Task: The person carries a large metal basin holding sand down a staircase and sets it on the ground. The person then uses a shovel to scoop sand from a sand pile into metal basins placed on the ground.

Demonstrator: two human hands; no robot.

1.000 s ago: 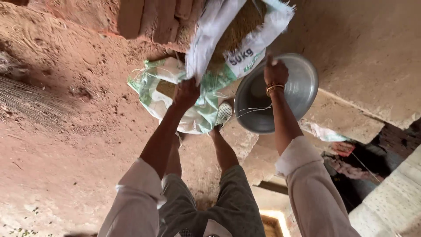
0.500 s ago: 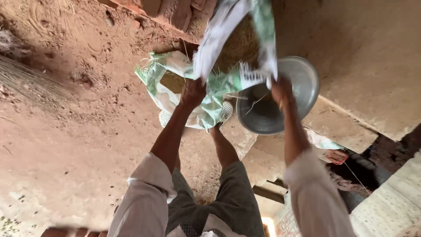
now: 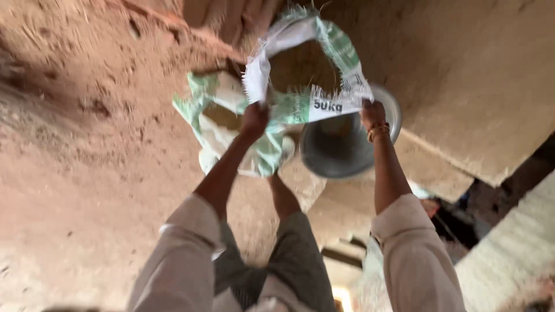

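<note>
I hold a white and green woven sack (image 3: 300, 63) up in front of me by its open mouth, which shows brown grain inside. My left hand (image 3: 255, 118) grips the sack's rim on the left side. The rim's right side is pinched in my right hand (image 3: 373, 112), which wears a bangle at the wrist. Below the sack, on the ground, stands a round metal bowl (image 3: 341, 153), partly hidden by the sack and my right arm. A second crumpled green and white sack (image 3: 222, 124) lies on the ground behind my left hand.
Reddish earth floor (image 3: 87, 173) spreads to the left. A pale cement slab (image 3: 480, 86) lies at the right, with a stepped edge and a dark gap (image 3: 462, 222) below it. My legs and a foot are under the sack.
Both hands have spread the sack's mouth open and turned it toward me, so the grain inside shows. The view has shifted closer and slightly left.
</note>
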